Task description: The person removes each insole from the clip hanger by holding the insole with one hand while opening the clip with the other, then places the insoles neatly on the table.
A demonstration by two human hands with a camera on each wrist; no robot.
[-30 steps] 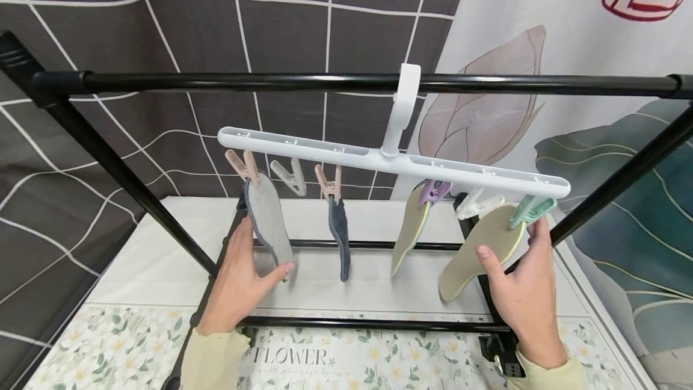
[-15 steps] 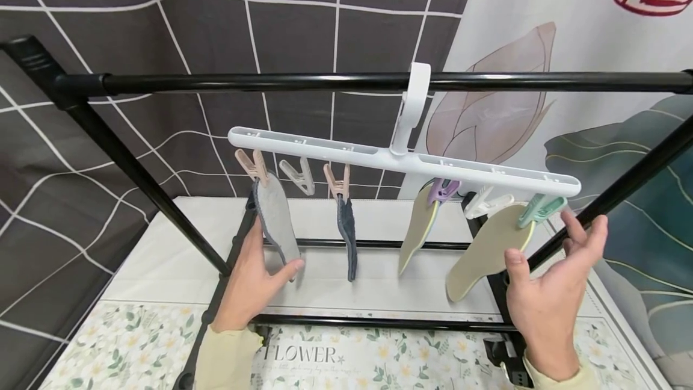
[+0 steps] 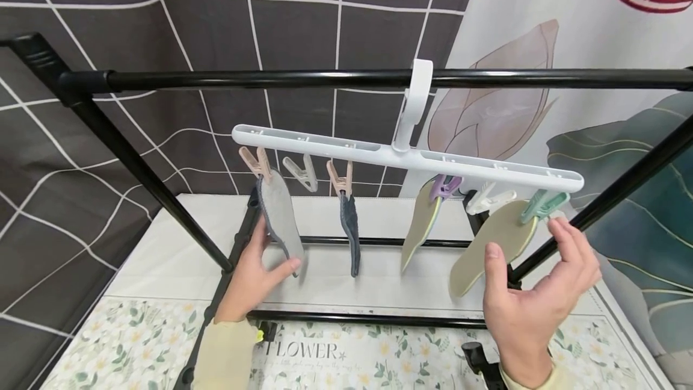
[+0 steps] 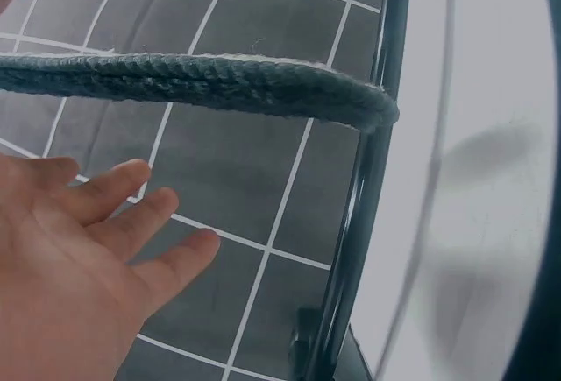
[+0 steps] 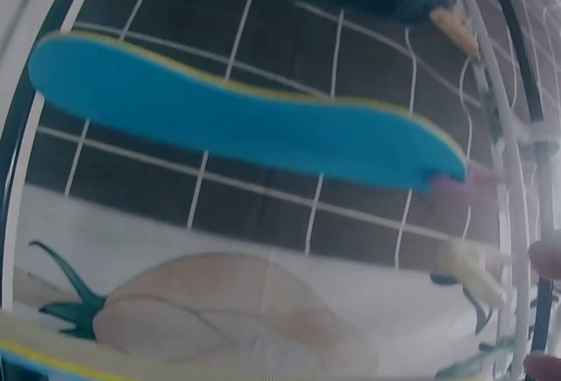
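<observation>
"While the white hanger [image 3: 417, 158] hangs by its hook from the black rail [image 3: 260, 80], which step is in hand?"

"Judging by the layout, final steadying or adjustment of the clipped insoles. The outer grey insole [image 3: 283, 215] hangs from the outer pink clip [image 3: 257, 163], the dark insole [image 3: 349, 233] from the inner pink clip [image 3: 340, 177], the inner beige insole [image 3: 420, 218] from the purple clip [image 3: 446, 187], and the outer beige insole [image 3: 476, 248] from the green clip [image 3: 543, 206]."

"State the condition of each hand."

"Left hand [image 3: 253, 281]: fingers extended and spread, thumb apart, the outer grey insole passing between them. No grasp shows; contact cannot be confirmed. Right hand [image 3: 536, 300]: fingers partly bent, thumb raised in front of the outer beige insole, nothing held. Fingertips lie just beside the green clip; whether they touch it cannot be told."

"What does the next move call for?"

"Probably a light touch: settle any swing without tugging an insole from its clip, then clear both hands to check the hold. Downward force at one end could tip the bar."

"Identify containers and contents."

"No container is identifiable. Holding is by clip: four carry one insole each; the left white clip [image 3: 301, 172] and right white clip [image 3: 490, 198] appear to carry none."
</observation>
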